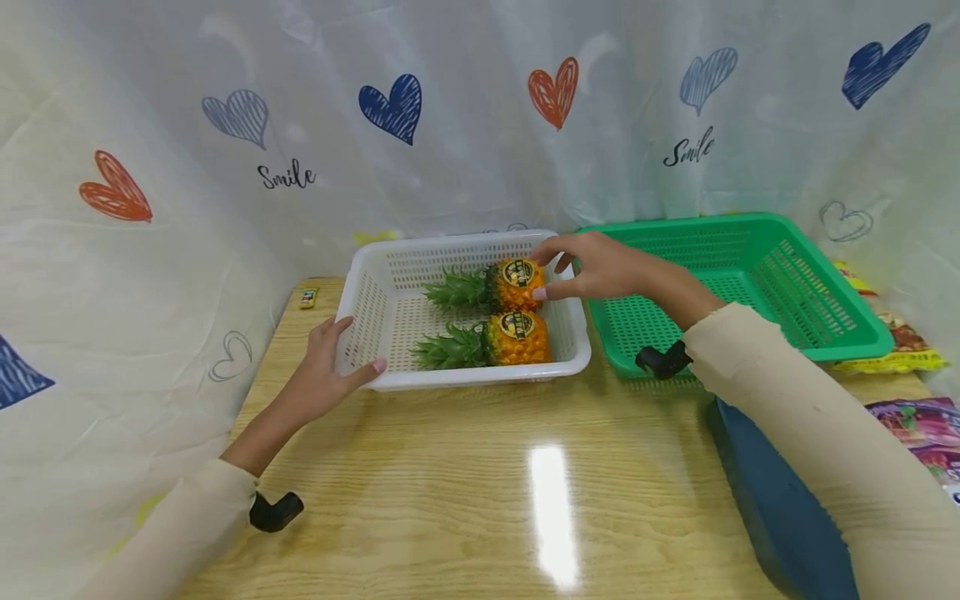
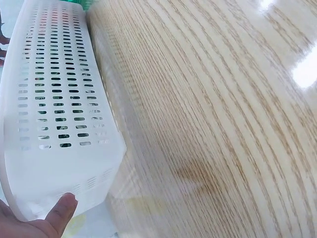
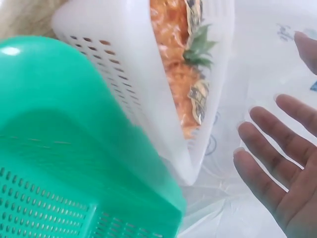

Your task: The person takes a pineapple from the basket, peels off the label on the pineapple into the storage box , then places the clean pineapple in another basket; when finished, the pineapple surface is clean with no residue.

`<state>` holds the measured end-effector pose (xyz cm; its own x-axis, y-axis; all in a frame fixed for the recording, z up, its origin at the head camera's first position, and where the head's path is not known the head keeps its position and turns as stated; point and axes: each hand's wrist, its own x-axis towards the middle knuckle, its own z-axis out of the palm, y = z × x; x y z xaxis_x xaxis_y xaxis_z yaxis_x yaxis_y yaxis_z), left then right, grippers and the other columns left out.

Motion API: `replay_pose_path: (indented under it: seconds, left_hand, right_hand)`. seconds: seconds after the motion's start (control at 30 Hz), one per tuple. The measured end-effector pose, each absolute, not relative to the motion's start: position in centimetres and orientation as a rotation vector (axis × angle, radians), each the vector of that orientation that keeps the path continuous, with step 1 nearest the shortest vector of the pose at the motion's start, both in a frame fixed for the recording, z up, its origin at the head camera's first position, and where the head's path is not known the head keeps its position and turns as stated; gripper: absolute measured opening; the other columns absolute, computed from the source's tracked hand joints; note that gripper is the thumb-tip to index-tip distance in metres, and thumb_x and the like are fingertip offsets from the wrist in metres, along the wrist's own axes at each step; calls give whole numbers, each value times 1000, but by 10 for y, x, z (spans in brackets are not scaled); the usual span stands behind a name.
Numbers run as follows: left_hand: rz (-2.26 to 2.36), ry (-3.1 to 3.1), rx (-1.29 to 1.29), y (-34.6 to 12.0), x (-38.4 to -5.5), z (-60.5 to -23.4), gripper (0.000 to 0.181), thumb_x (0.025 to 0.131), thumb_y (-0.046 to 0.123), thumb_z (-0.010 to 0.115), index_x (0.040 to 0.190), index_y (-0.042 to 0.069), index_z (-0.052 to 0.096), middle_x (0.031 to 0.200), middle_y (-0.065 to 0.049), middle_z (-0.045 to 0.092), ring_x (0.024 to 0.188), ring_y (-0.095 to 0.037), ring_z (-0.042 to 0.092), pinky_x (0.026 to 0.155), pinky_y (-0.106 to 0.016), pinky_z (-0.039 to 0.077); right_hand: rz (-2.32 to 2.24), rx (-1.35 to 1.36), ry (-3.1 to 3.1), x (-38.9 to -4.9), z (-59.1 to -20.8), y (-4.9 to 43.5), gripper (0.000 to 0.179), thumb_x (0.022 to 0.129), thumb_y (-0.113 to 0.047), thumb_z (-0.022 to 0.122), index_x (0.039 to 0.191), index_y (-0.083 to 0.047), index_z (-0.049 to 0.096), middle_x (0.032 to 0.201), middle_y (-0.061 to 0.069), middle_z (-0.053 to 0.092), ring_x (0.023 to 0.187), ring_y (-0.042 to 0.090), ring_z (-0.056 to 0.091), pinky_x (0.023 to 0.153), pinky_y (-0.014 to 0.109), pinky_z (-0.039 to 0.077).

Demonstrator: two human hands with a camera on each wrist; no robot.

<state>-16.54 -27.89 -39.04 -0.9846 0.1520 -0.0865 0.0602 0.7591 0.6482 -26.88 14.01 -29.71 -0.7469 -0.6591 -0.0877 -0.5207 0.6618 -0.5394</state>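
Note:
A white perforated plastic basket [image 1: 465, 379] holds two orange pineapples with green leafy crowns and dark labels, one at the back [image 1: 517, 293] and one in front [image 1: 531, 350]; both crowns point left. My left hand [image 1: 324, 367] holds the basket's left front corner; in the left wrist view the thumb [image 2: 62, 210] lies against the outer wall, and the other fingers are hidden. Over the right end of the back pineapple hovers my right hand [image 1: 592, 265]. Its fingers [image 3: 267, 153] are spread and hold nothing in the right wrist view.
A green perforated basket [image 1: 757, 221] stands right beside the white one. A dark blue tray [image 1: 780, 500] lies partly under my right sleeve. Colourful packets [image 1: 918, 425] are at the far right. A small yellow packet [image 1: 308, 297] sits at the table's back left.

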Motion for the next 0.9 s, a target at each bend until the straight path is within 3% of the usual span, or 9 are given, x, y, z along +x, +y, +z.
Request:
replay_pose_path:
  seconds: [0.53, 0.9]
  left_hand:
    - [1099, 2805, 168, -278, -165, -391, 103, 92, 53, 67, 162, 7, 6, 163, -27, -1, 137, -50, 35, 105, -66, 37]
    - [1087, 2812, 178, -279, -166, -391, 103, 92, 54, 67, 161, 6, 7, 163, -27, 1, 138, -50, 33, 105, -67, 35]
  right_hand:
    - [-737, -833, 2576, -313, -303, 117, 62, 94, -40, 71, 145, -12, 51, 144, 15, 53, 128, 34, 54, 101, 51, 47]
    - [-654, -798, 2610, -332, -322, 99, 66, 94, -39, 70, 146, -3, 49, 148, 21, 48, 137, 40, 44, 110, 55, 39]
